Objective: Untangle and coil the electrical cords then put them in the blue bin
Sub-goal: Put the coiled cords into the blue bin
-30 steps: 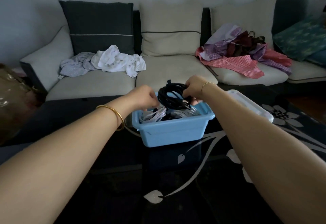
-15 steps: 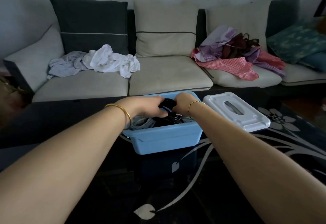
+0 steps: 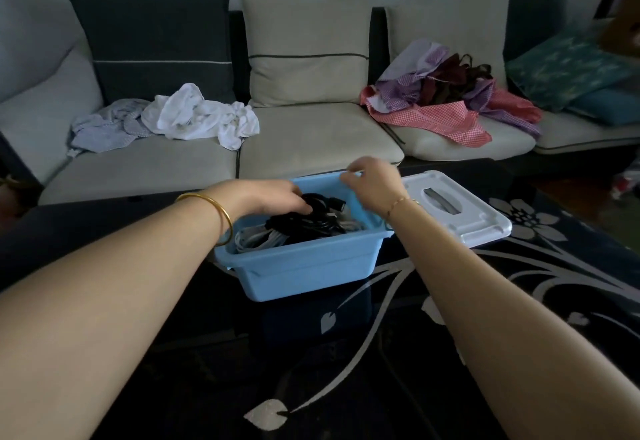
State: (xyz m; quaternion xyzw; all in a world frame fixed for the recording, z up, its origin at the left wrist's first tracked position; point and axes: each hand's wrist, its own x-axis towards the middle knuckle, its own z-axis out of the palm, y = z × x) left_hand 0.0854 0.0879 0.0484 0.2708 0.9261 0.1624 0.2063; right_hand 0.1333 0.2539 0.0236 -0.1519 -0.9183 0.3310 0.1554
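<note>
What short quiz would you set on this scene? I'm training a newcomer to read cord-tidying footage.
1. True or false: the white lid sits closed on the blue bin.
2. What does the left hand touch? A. black cords B. white lid C. nothing
3. Where do the white cords lie?
Key: 1 false, the lid lies beside the bin; 2 A; 3 in the bin, next to the black cords.
</note>
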